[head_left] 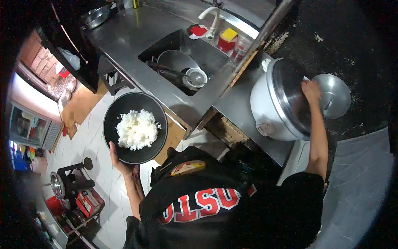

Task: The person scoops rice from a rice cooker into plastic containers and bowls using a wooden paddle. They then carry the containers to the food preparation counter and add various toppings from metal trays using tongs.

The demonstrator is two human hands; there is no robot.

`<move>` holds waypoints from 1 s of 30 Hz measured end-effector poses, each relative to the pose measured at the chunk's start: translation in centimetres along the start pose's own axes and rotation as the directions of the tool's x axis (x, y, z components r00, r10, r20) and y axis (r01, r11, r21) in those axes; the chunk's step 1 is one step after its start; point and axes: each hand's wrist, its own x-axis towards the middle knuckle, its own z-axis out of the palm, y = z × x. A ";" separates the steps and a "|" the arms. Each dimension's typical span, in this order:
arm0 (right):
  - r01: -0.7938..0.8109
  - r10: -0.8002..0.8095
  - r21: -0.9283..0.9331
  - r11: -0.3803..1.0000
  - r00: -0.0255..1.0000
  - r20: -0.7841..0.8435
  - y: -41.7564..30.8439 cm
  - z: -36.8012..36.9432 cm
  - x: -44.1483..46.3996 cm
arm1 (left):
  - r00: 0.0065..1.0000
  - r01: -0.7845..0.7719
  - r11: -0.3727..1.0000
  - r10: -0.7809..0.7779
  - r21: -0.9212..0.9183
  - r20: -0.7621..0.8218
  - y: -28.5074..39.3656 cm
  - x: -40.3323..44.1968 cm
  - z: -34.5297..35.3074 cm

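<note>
A dark round bowl (110, 124) with a mound of white rice (137, 129) in it rests on my left hand (124, 162), its thumb against the rim and the other fingers underneath. At the right, my right hand (311, 90) is closed at the top of the large white rice cooker (263, 103), over its shiny metal lid (290, 91). What the fingers grip there is too small to make out; it lies where the lid's knob would sit. Just beyond that hand is a round silver metal lid or bowl (338, 97).
A steel sink (145, 56) holds a pan (178, 60) and a white bowl (196, 77). Behind it are a faucet (213, 20), a yellow sponge (229, 34) and a red cloth (198, 30). A metal pole crosses near the cooker. A small stand (74, 178) is at lower left.
</note>
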 end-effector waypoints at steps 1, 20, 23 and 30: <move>0.054 -0.047 0.105 0.993 0.996 -0.076 -0.5 -1.2 0.0 | 1.000 -0.003 0.999 0.004 -0.037 0.024 0.0 -0.4 0.7; 0.232 -0.107 0.624 0.746 0.967 -0.232 -9.7 -11.2 -4.1 | 0.997 -0.069 0.988 0.064 -0.135 -0.042 -1.0 -0.7 0.8; 0.205 -0.056 0.755 0.623 0.974 -0.218 -8.0 -9.1 -2.9 | 0.999 -0.029 0.984 0.026 -0.175 -0.022 -0.6 -1.0 1.4; -0.068 0.065 0.362 0.930 0.998 0.022 -8.3 -0.8 2.2 | 0.974 -0.190 0.963 0.160 -0.190 -0.162 -3.2 -0.3 -0.2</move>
